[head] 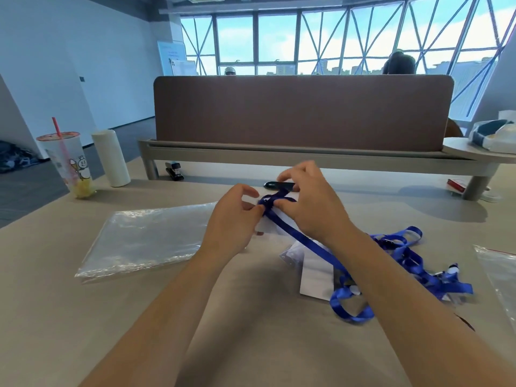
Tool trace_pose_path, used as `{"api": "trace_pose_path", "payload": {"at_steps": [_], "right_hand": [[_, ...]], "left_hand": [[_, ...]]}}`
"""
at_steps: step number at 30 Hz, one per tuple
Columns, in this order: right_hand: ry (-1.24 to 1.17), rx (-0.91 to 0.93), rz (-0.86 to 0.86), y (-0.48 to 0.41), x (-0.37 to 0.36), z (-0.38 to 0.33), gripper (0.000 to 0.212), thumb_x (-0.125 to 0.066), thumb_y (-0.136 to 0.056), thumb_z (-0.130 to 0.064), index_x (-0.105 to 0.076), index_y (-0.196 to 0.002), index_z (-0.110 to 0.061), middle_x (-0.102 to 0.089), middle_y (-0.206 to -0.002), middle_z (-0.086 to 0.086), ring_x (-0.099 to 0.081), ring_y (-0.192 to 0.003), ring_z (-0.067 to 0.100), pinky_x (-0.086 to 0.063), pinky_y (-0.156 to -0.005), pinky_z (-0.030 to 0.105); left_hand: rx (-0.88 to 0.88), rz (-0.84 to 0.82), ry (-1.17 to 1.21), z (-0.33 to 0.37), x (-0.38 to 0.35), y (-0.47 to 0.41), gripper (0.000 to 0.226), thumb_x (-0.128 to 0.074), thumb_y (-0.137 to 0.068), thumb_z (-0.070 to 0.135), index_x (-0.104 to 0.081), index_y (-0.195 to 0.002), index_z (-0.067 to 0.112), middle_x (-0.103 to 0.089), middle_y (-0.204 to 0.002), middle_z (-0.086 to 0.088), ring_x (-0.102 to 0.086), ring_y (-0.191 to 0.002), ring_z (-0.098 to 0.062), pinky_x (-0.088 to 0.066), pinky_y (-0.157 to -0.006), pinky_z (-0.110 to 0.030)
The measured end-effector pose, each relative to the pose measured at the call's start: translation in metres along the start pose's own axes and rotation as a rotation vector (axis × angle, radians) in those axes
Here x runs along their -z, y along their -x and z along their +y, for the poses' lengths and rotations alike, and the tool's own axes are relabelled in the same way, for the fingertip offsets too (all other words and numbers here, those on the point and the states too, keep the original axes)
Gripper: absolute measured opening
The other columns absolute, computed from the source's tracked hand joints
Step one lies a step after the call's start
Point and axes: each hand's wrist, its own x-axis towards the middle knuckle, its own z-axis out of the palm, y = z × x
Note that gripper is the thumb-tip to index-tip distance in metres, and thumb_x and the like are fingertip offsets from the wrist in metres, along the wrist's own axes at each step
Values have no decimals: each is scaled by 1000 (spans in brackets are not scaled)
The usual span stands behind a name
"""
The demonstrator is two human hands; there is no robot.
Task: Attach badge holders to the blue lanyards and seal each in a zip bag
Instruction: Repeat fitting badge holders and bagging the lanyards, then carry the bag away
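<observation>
Both forearms extend forward from the lower edge of the view, bare, and converge toward the centre. The left hand (233, 216) is held palm inward, with its fingers curled and the thumb and forefinger tips closed in a pinch at the meeting point of the hands. The right hand (310, 202) is arched above and just beside it, knuckles up, fingers bent downward and pinched closed. The fingertips of both hands nearly touch.
</observation>
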Motion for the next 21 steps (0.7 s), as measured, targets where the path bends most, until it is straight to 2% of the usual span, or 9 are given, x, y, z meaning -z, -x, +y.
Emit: {"api": "trace_pose_path", "payload": {"at_steps": [2,5,7,9,12,14,18,19,21], "right_hand": [[34,6,-14,2,4,-7,25,-72,-87,-32,-62,-107,-21,-52,-114,-5,-54,-92,11,-46,-77,21],[241,-18,-232,5,2,-15,18,-68,-87,-40,-63,-87,-22,-60,-88,-3,-58,-79,18,-38,-61,23],[331,-22,-215,7,-3,-16,18,-65,-90,-42,-65,-88,-24,-60,-82,-3,-56,-73,17,-33,-56,22],[311,-56,-210,7,-7,-14,14,-62,-93,-37,-66,-90,-25,-62,-82,-1,-54,-69,15,-34,-57,21],[211,-98,-256,7,-3,-12,25,-60,-94,-25,-54,-70,-24,-56,-70,-2,-49,-64,17,-29,-52,22],[93,-139,-251,5,6,-9,20,-60,-94,-20,-58,-74,-21,-61,-74,0,-54,-67,17,-35,-56,21],[-204,-220,-167,-2,33,0,14,-58,-96,-16,-65,-85,-12,-72,-73,1,-68,-67,16,-53,-69,29],[-213,-233,-147,-4,38,4,12,-57,-96,-15,-63,-87,-12,-71,-72,1,-66,-64,16,-54,-68,30],[3,-249,-133,-8,43,15,7,-55,-97,-15,-62,-96,-14,-67,-78,3,-65,-67,17,-53,-66,30]], "left_hand": [[2,31,-28,0,3,-4,16,-62,-95,19,-55,-109,21,-66,-89,1,-66,-66,-12,-52,-46,-16],[10,41,-33,-1,4,-9,16,-63,-93,19,-56,-107,22,-69,-90,-1,-69,-66,-16,-57,-51,-23],[7,48,-96,-2,3,-10,17,-63,-93,21,-54,-108,25,-67,-90,2,-69,-68,-12,-58,-55,-23],[7,50,-119,-2,2,-9,18,-63,-94,23,-54,-108,26,-67,-90,3,-68,-68,-11,-59,-58,-24],[8,32,-107,0,4,-6,19,-64,-93,24,-55,-110,24,-70,-90,1,-68,-67,-12,-52,-52,-17],[4,4,-92,1,7,-4,21,-65,-93,23,-55,-111,23,-70,-87,2,-67,-68,-14,-45,-46,-9],[7,-89,-62,4,9,-1,25,-64,-94,17,-55,-117,22,-69,-98,-7,-62,-68,-14,-42,-44,-7],[11,-116,-48,5,10,-1,27,-64,-94,14,-55,-118,21,-68,-98,-8,-60,-68,-14,-43,-44,-7],[3,-154,-34,7,11,-1,27,-63,-94,11,-55,-119,19,-66,-85,-5,-57,-63,-14,-41,-46,-6]]}}
